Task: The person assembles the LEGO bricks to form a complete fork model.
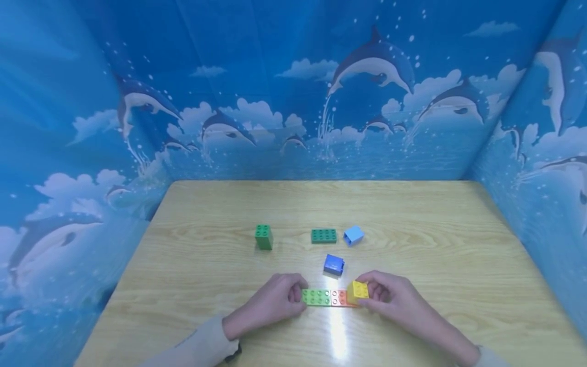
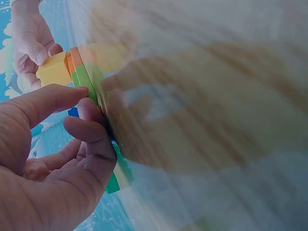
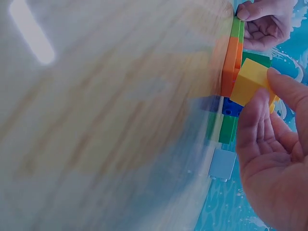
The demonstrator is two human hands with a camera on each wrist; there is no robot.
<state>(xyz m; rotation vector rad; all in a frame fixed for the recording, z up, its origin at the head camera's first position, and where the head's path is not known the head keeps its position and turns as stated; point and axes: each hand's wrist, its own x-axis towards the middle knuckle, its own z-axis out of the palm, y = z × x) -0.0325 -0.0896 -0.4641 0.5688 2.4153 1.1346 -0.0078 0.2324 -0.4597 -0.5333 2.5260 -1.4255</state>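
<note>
A light green brick (image 1: 316, 297) and an orange brick (image 1: 338, 298) lie end to end in a row on the table. My left hand (image 1: 282, 295) pinches the green one's left end between thumb and finger. At the row's right end, my right hand (image 1: 396, 295) holds a yellow brick (image 1: 357, 290) between thumb and fingers, over the orange brick. In the right wrist view the yellow brick (image 3: 249, 82) looks tilted against the orange brick (image 3: 229, 67); I cannot tell whether they are joined. The left wrist view shows the yellow brick (image 2: 54, 70) from the other side.
Behind the row, a dark blue brick (image 1: 334, 264) lies on its side. Farther back are a flat dark green brick (image 1: 323, 236), a light blue brick (image 1: 353, 235) on its side and a tall green block (image 1: 263, 237). Dolphin-print curtains (image 1: 257, 61) enclose the wooden table (image 1: 206, 204).
</note>
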